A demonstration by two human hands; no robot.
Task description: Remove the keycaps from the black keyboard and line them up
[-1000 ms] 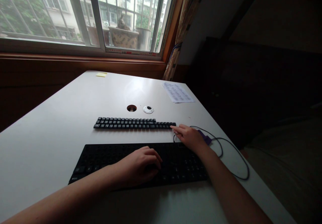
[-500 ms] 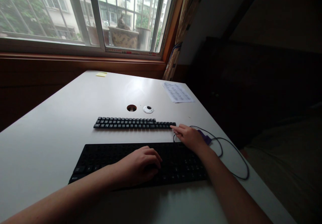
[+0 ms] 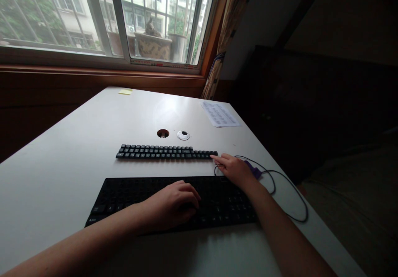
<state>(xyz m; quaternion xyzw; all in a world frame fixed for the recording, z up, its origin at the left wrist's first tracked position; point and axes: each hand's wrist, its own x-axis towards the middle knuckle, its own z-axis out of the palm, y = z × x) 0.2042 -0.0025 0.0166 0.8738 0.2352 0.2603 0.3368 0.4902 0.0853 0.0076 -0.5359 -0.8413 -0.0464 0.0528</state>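
White tabletop (image 3: 62,177), keyboard (image 3: 214,202) up front, keycaps (image 3: 164,152) lined up behind. Left hand (image 3: 178,200) curled over the keyboard, right hand (image 3: 234,168) at the keycaps' right end, can't tell if either grip's holding anything.

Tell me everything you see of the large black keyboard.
The keyboard is a long, black, plastic-looking slab lying flat on the white table. Pale-marked keys show at its near left corner; much of the rest is too dark to read. A thin cable appears to meet its far edge. The left hand lies over its middle, contact unclear; the right forearm crosses over its right end.
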